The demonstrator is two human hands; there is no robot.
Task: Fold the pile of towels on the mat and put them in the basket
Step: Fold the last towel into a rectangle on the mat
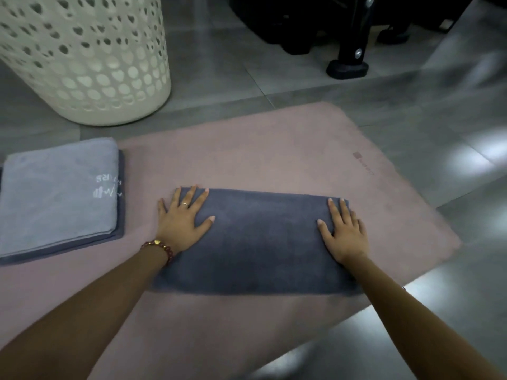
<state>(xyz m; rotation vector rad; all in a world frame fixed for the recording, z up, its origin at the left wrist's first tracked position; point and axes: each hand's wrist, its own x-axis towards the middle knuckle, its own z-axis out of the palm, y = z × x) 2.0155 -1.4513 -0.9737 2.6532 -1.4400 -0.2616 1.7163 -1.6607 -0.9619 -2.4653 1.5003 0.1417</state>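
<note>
A dark grey towel, folded into a long rectangle, lies flat in the middle of the pink mat. My left hand presses flat on the towel's left end with fingers spread. My right hand rests flat on its right end with straight fingers. At the left of the mat sits a stack of folded towels, a light grey one with white lettering on top of a darker one. The white perforated basket stands on the floor behind that stack; its inside is out of view.
The mat lies on a grey tiled floor. Black furniture legs and a black foot stand beyond the mat at the back right. Bright reflections mark the tiles at the right.
</note>
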